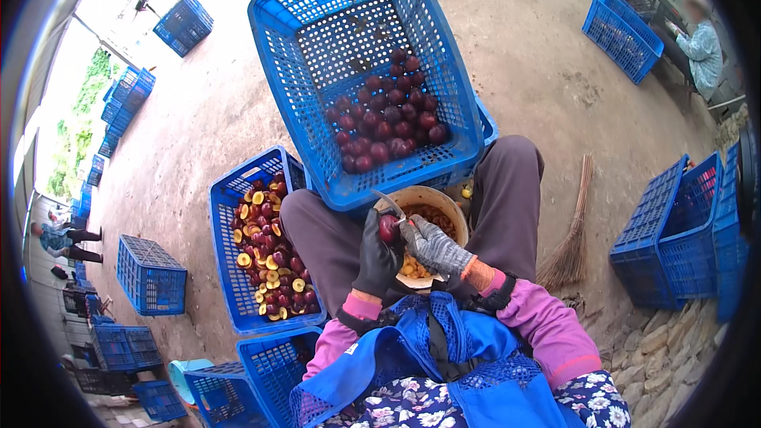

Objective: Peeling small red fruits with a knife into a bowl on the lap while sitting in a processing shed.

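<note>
My left hand (379, 261), in a black glove, holds a dark red plum (389, 228). My right hand (439, 245), in a grey knitted glove, grips a small knife with a curved blade (389, 203), which lies against the plum. Below both hands, between my knees, stands a round pail (458, 214) with wet orange-brown pieces in it. A tilted blue plastic crate (475, 148) before me holds whole plums (383, 131) at its near end. To the left, another blue crate (223, 273) holds halved plums (273, 249) with yellow flesh. The knife's handle is hidden in my right hand.
A straw broom (574, 238) lies on the concrete floor to the right, near stacked blue crates (666, 249) and stones (660, 356). One person (704, 53) sits at the upper right; another (59, 238) stands far left. More blue crates (151, 276) stand along the left.
</note>
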Motion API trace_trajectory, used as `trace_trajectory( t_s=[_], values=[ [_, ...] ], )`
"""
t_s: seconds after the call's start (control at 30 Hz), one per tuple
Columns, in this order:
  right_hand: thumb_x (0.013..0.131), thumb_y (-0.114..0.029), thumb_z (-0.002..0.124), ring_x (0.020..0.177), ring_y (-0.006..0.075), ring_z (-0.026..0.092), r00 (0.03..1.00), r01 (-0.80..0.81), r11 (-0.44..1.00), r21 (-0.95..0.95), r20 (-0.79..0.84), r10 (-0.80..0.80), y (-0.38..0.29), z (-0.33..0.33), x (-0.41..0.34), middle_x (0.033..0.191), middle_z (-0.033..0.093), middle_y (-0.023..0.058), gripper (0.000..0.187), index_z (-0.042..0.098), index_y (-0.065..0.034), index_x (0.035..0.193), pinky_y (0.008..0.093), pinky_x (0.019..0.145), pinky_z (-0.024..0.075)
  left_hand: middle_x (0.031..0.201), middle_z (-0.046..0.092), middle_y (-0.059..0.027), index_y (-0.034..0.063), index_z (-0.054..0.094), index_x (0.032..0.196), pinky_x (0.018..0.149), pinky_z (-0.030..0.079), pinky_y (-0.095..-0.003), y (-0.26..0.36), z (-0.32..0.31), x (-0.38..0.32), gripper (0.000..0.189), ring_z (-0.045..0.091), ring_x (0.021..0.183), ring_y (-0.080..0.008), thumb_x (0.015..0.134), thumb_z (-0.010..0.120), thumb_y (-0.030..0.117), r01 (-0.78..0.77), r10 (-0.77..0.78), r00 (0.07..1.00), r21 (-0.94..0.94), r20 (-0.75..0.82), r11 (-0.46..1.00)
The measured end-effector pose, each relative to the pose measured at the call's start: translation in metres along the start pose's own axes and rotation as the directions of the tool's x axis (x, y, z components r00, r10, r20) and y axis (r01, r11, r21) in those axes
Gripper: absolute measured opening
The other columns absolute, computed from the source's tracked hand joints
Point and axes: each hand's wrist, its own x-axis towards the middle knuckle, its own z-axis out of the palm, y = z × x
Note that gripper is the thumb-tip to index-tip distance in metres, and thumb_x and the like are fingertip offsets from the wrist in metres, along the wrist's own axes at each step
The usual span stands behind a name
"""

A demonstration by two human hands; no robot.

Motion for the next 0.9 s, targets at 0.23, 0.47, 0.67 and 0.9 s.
trace_trajectory(
  t_s=[0.23, 0.47, 0.67, 0.9],
  values=[
    [0.087, -0.018, 0.036, 0.083, 0.0363, 0.051, 0.989, -0.127, 0.987, 0.1, -0.061, 0.134, -0.011, -0.001, 0.004, 0.091, 0.051, 0.0221, 0.023, 0.051, -0.0026, 0.095, 0.0423, 0.072, 0.041, 0.093, 0.054, -0.0076, -0.0015, 0.049, 0.102, 0.073, 0.044, -0.0238, -0.016, -0.009, 0.006, 0.02, 0.052, 0.083, -0.0138, 0.082, 0.05, 0.001, 0.24, -0.354, 0.935, -0.75, 0.008, 0.617],
    [0.08, -0.009, 0.045, 0.074, 0.0334, 0.058, 0.992, -0.097, 0.974, -0.204, 0.061, 0.112, -0.036, -0.036, 0.012, 0.105, 0.051, 0.0311, 0.038, 0.047, 0.0056, 0.115, 0.0376, 0.059, 0.047, 0.094, 0.053, -0.0034, 0.0043, 0.049, 0.101, 0.074, 0.043, -0.0219, -0.032, -0.015, 0.004, 0.025, 0.05, 0.081, -0.0086, 0.093, 0.04, 0.026, -0.395, 0.492, 0.866, 0.719, 0.084, 0.572],
    [0.079, -0.008, 0.047, 0.061, 0.032, 0.055, 0.996, 0.021, 0.961, -0.275, -0.074, -0.043, -0.02, -0.012, 0.004, 0.104, 0.05, 0.033, 0.038, 0.047, 0.0057, 0.115, 0.0382, 0.052, 0.0452, 0.087, 0.052, 0.002, 0.007, 0.051, 0.098, 0.067, 0.041, -0.0212, -0.029, -0.006, 0.007, 0.022, 0.047, 0.075, -0.0048, 0.092, 0.042, 0.027, -0.346, 0.505, 0.862, 0.779, 0.044, 0.524],
    [0.074, -0.005, 0.049, 0.084, 0.0373, 0.056, 0.998, -0.025, 0.918, -0.395, 0.042, 0.045, -0.032, -0.028, 0.008, 0.107, 0.049, 0.0324, 0.041, 0.047, 0.0122, 0.111, 0.0397, 0.07, 0.0468, 0.095, 0.053, -0.014, -0.0006, 0.05, 0.106, 0.082, 0.041, -0.0364, -0.018, -0.004, 0.013, 0.024, 0.05, 0.089, -0.0289, 0.082, 0.047, 0.003, -0.144, 0.25, 0.967, 0.693, -0.053, 0.706]
  ],
)
